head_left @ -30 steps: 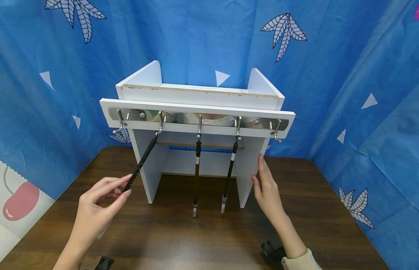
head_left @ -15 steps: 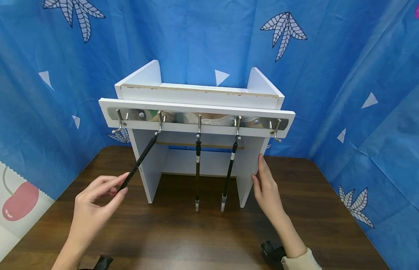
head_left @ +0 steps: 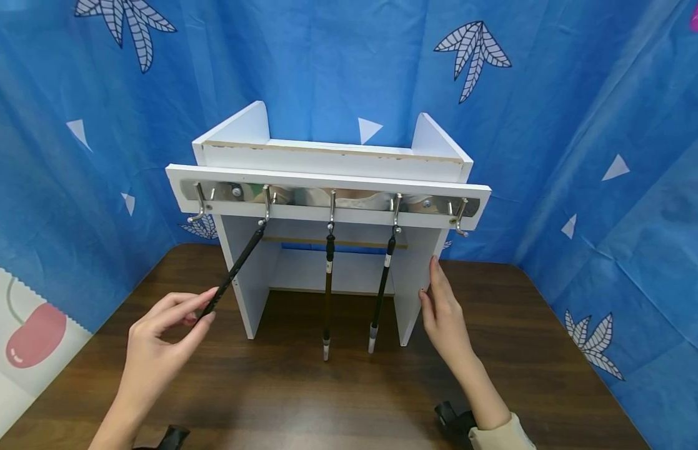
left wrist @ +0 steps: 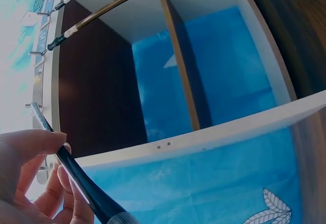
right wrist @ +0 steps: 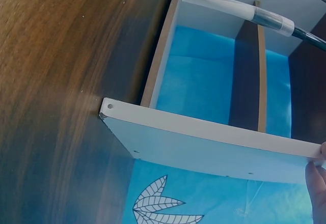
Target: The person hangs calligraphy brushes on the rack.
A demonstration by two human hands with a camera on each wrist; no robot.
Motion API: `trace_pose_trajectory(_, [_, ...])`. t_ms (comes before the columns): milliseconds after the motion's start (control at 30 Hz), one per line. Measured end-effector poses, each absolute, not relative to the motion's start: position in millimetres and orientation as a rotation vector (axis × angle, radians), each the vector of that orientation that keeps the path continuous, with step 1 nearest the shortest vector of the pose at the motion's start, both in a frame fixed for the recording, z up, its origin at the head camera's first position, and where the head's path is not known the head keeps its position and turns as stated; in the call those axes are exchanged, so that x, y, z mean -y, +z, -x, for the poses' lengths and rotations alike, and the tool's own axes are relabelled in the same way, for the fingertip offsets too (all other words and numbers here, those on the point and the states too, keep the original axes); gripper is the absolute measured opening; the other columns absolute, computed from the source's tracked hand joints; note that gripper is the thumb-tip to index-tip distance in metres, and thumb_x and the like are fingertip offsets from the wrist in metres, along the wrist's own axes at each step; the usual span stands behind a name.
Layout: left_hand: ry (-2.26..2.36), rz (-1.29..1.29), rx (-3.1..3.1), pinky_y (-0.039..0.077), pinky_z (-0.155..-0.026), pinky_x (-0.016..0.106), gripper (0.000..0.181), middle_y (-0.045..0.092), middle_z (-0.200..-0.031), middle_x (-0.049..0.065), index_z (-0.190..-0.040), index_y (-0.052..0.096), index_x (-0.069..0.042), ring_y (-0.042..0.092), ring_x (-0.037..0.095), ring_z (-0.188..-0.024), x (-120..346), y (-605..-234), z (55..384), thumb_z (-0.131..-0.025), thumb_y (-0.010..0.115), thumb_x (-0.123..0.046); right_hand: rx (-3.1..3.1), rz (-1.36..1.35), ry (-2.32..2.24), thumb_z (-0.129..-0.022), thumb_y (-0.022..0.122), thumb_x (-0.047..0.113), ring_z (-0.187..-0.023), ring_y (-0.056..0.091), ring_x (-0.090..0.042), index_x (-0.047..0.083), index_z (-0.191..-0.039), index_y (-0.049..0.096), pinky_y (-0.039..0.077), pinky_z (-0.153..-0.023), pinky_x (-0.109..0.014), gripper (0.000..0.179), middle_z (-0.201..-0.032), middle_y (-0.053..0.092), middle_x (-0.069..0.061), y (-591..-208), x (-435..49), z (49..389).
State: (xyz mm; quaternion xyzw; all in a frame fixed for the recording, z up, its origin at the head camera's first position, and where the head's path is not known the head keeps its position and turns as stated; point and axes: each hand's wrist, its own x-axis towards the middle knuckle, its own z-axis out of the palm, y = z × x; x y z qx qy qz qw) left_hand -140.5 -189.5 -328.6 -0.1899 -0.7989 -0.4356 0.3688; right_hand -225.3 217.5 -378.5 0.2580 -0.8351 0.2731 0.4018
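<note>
My left hand (head_left: pixel 163 337) pinches a slim black calligraphy brush (head_left: pixel 239 265) between thumb and fingers. The brush slants up to the right, its top end at the second hook (head_left: pixel 267 203) from the left. In the left wrist view the same brush (left wrist: pixel 76 173) widens towards its lower end. A brown calligraphy brush (head_left: pixel 329 294) dangles from the middle hook (head_left: pixel 333 206). From the fourth hook hangs another black brush (head_left: pixel 383 281) with a clear cap (right wrist: pixel 219 5). My right hand (head_left: pixel 447 312), fingers fairly straight, rests against the side panel (right wrist: pixel 219 137) of the white shelf.
A white shelf unit (head_left: pixel 337 165) stands on the brown wooden table (head_left: pixel 304 400), its hook rail (head_left: pixel 360 199) across the front. Nothing hangs on the leftmost hook (head_left: pixel 199 203) or the rightmost hook (head_left: pixel 462 217). A blue patterned curtain (head_left: pixel 337 69) encloses the back and sides.
My left hand has shifted slightly left with its brush, whose top stays at the second hook. The middle brush sways a little. My right hand stays still.
</note>
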Motion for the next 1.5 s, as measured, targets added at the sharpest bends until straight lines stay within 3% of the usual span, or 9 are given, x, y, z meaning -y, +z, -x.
trace_pose_trajectory(667, [-1.225, 0.414, 2.108, 0.046, -0.069, 0.014, 0.042, 0.062, -0.093, 0.003, -0.111, 0.069, -0.002, 0.052, 0.009, -0.075, 184.8, -337.9, 148.4, -0.073, 0.071, 0.015, 2.104, -0.651, 0.689, -0.077, 0.063, -0.021, -0.124, 0.040, -0.037, 0.004, -0.149, 0.018, 0.039, -0.091, -0.041, 0.088, -0.144, 0.031, -0.023, -378.9, -217.1, 225.1])
trace_pose_trajectory(1133, [-1.356, 0.564, 2.030, 0.049, -0.071, 0.015, 0.049, 0.061, -0.094, 0.011, -0.116, 0.063, 0.005, 0.057, 0.011, -0.081, 182.4, -353.0, 164.1, -0.071, 0.068, 0.023, 2.106, -0.651, 0.686, -0.077, 0.063, -0.021, -0.123, 0.041, -0.037, 0.004, -0.149, 0.018, 0.038, -0.091, -0.040, 0.088, -0.144, 0.031, -0.022, -378.2, -217.0, 225.4])
trace_pose_trajectory(1500, [-1.407, 0.591, 2.067, 0.050, -0.073, 0.016, 0.041, 0.059, -0.091, 0.016, -0.114, 0.059, 0.012, 0.057, 0.012, -0.081, 168.2, -343.2, 164.0, -0.074, 0.064, 0.023, 2.113, -0.642, 0.685, -0.077, 0.063, -0.020, -0.123, 0.041, -0.037, 0.004, -0.149, 0.018, 0.039, -0.091, -0.040, 0.088, -0.144, 0.031, -0.022, -378.2, -217.2, 225.1])
